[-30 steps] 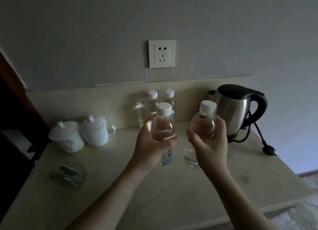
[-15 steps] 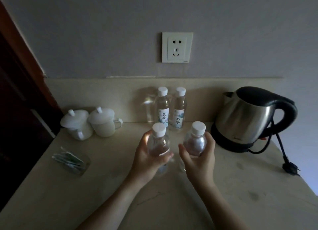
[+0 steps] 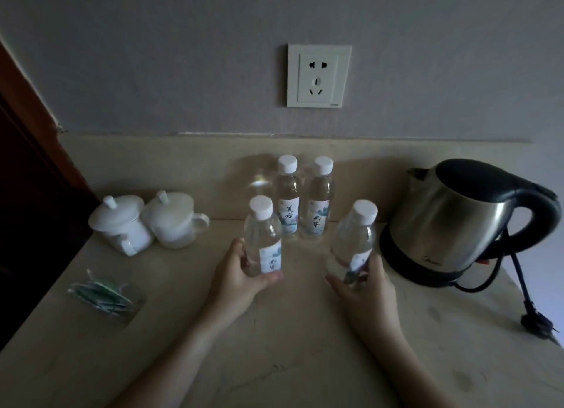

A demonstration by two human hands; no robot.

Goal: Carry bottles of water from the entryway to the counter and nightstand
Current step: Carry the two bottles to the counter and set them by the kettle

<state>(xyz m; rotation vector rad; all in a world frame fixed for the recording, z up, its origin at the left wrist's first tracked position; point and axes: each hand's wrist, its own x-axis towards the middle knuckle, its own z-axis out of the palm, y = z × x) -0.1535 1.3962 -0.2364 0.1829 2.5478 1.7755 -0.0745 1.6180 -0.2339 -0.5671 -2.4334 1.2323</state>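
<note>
My left hand (image 3: 236, 278) grips a clear water bottle with a white cap (image 3: 263, 235), held upright low over the beige counter (image 3: 290, 346). My right hand (image 3: 364, 288) holds a second water bottle (image 3: 354, 240), tilted slightly right, near the counter surface. Whether either base touches the counter I cannot tell. Two more labelled bottles, one on the left (image 3: 287, 195) and one on the right (image 3: 317, 195), stand side by side against the backsplash just behind the held ones.
A steel electric kettle (image 3: 457, 218) with a black handle stands at the right, its cord and plug (image 3: 540, 330) lying on the counter. Two white lidded cups (image 3: 146, 223) sit at the left. A glass dish of sachets (image 3: 105, 296) lies front left. A wall socket (image 3: 319, 75) is above.
Both hands have lowered the two bottles toward the counter and spread them apart. My grips have slid down to the bottles' lower halves. The view has come closer to the counter.
</note>
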